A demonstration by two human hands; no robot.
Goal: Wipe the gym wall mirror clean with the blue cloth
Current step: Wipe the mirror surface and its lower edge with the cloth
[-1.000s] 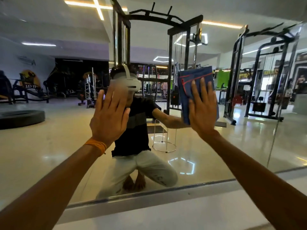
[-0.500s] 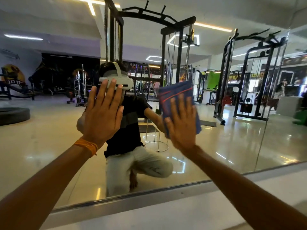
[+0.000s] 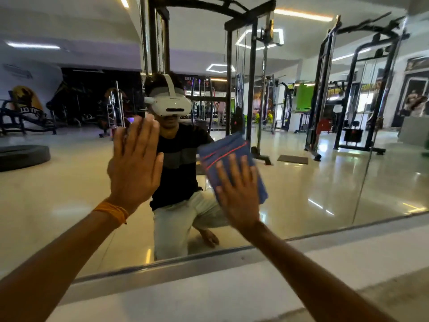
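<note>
The cloth point(image 3: 232, 154) is seen to be blue, crossed by thin red stripes. An orange wristband point(image 3: 111, 211) is worn on one arm. In the mirror point(image 3: 325, 182), a white headset point(image 3: 170, 104), a black T-shirt point(image 3: 178, 140) with a broad grey stripe across the chest, and pale off-white trousers point(image 3: 174, 224) are reflected. The floor point(image 3: 58, 194) is shown as glossy cream, the machine frames point(image 3: 251, 66) and a tyre point(image 3: 23, 156) as black, and one wall panel point(image 3: 304, 97) as bright green. The ledge point(image 3: 209, 287) is coloured pale grey.
</note>
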